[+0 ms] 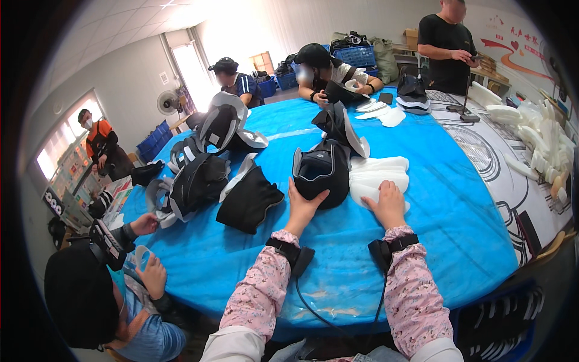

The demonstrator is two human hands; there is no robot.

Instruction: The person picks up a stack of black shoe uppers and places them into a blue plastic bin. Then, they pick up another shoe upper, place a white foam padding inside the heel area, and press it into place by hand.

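Note:
My left hand is closed on the near left side of a black, cup-shaped fabric piece with grey edging, its thumb lying across the front. Just right of it, a spread of white foam pads lies on the blue-covered table. My right hand is on the near part of these pads, fingers bent and closed at a pad, thumb toward the left. Behind the cup-shaped piece stands another black piece with a pale rim. A black fabric piece with a light edge lies left of my left hand.
More black and grey pieces are heaped on the left of the blue table cover. A co-worker sits at the near left, hands over the edge. Others work at the far side. White foam pieces are piled at right.

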